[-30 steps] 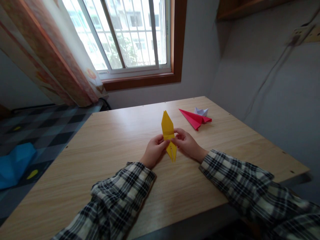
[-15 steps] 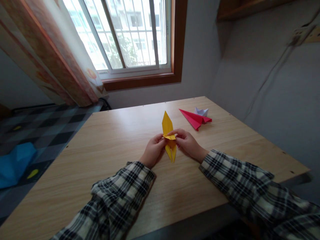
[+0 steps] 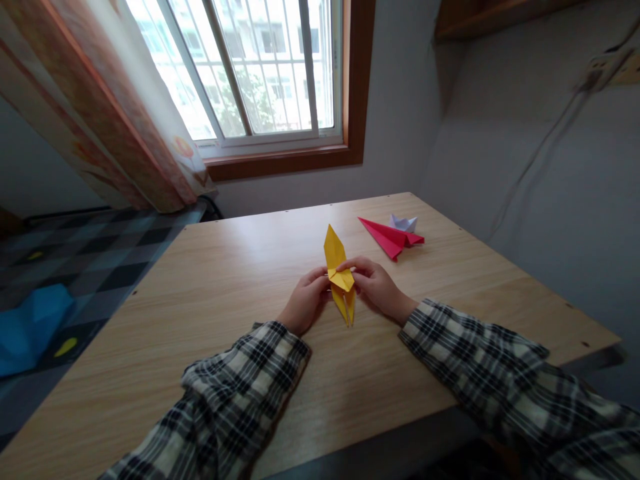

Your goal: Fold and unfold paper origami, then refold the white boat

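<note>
Big wooden table fills the view, and every place here is told from it. Beyond its far edge sits the window with the patterned curtain hanging to the left. Off the table's left edge, down on the checkered floor, lies a blue cloth. Near the table's far right corner rests a red paper plane, and just behind it, touching or nearly so, a small white paper boat. At the table's middle is the yellow folded paper, long and pointed, one tip aimed at the window and two thin points aimed at the near edge. The left hand grips its left side, fingers curled and pressed on the paper. The right hand pinches a small folded-down flap at its middle, thumb and forefinger together on it.
</note>
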Motion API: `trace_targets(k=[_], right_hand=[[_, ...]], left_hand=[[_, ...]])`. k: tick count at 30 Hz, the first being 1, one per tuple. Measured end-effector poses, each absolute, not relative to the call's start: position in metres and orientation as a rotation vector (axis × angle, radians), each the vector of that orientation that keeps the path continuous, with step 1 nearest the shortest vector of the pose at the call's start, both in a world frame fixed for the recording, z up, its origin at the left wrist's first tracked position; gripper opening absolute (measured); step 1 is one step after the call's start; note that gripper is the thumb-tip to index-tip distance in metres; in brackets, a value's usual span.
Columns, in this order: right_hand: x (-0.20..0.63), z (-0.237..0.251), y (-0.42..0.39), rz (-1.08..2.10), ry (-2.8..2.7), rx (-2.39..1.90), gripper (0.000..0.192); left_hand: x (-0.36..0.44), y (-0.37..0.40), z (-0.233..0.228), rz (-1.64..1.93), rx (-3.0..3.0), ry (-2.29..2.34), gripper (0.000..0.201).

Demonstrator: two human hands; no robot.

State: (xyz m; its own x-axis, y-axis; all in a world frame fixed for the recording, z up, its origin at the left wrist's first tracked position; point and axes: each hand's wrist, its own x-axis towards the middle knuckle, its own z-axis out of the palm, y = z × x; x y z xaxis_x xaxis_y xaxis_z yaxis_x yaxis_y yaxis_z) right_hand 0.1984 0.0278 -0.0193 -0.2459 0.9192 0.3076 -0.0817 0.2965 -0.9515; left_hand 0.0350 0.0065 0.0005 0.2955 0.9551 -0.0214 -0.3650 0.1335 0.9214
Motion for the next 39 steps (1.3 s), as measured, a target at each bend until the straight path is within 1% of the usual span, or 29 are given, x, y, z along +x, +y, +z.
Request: trace_targets(k=[5, 12, 16, 21, 24, 28, 33, 39], right_hand=[[0.199, -0.019, 0.028, 1.124, -1.517, -0.805, 0.020], [0.201, -0.018, 0.030, 0.996, -1.607, -0.789, 0.021], [0.200, -0.020, 0.030, 1.037, -1.583, -0.784, 0.020], [0.200, -0.013, 0.026, 1.091, -1.566, -0.830, 0.022], [0.200, -0.008, 0.024, 1.174, -1.522, -0.880, 0.026], [0.198, -0.008, 0.024, 1.304, -1.419, -0.874, 0.024], [0.196, -0.010, 0.026, 1.355, -1.366, -0.881, 0.029], [0.197, -0.010, 0.026, 1.398, -1.458, -0.894, 0.036]], left_hand=[[0.035, 0.007, 0.006, 1.056, 0.958, 0.781, 0.024], [0.035, 0.005, 0.007, 1.081, 0.968, 0.781, 0.029], [0.034, 0.005, 0.003, 1.073, 0.995, 0.747, 0.028], [0.034, 0.008, -0.001, 1.104, 0.983, 0.709, 0.031], [0.035, 0.008, -0.002, 1.121, 0.976, 0.705, 0.034], [0.034, 0.009, -0.002, 1.134, 0.979, 0.713, 0.036], [0.034, 0.010, -0.003, 1.165, 0.988, 0.718, 0.034], [0.034, 0.010, -0.004, 1.180, 0.980, 0.754, 0.035]])
